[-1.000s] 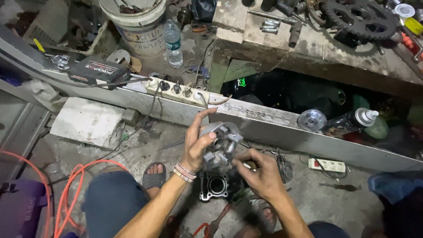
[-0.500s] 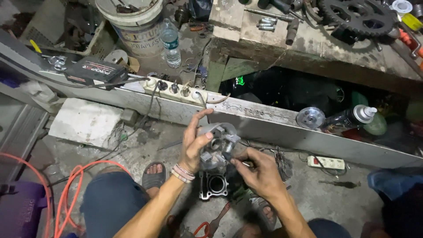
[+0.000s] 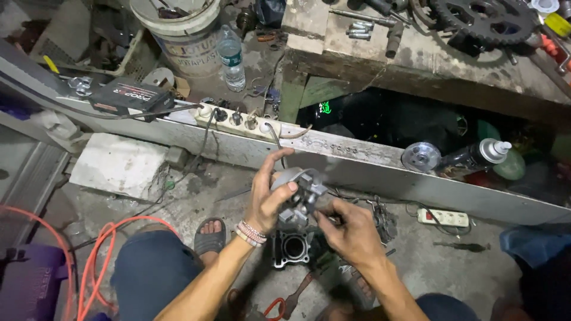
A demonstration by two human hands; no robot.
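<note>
My left hand [image 3: 269, 196] grips a grey metal engine part [image 3: 299, 191], a cylinder head with fins and ports, held up above the floor. My right hand [image 3: 350, 229] touches the part's lower right side with pinched fingertips; whether it holds something small there I cannot tell. Directly beneath the hands, a dark engine cylinder block [image 3: 291, 248] with a round bore sits on the concrete floor. Beaded bracelets circle my left wrist.
A long grey metal beam [image 3: 369, 169] crosses behind, carrying a power strip [image 3: 235, 117], a black box [image 3: 131, 96], a round metal disc [image 3: 420, 157] and a spray can [image 3: 479, 154]. A white bucket [image 3: 184, 30], water bottle [image 3: 231, 57], sprocket [image 3: 480, 19], orange cable [image 3: 95, 255], second power strip [image 3: 443, 217].
The engine part has been turned slightly in my hands and my right hand's fingers have shifted closer onto its lower right side. The view has drifted a little.
</note>
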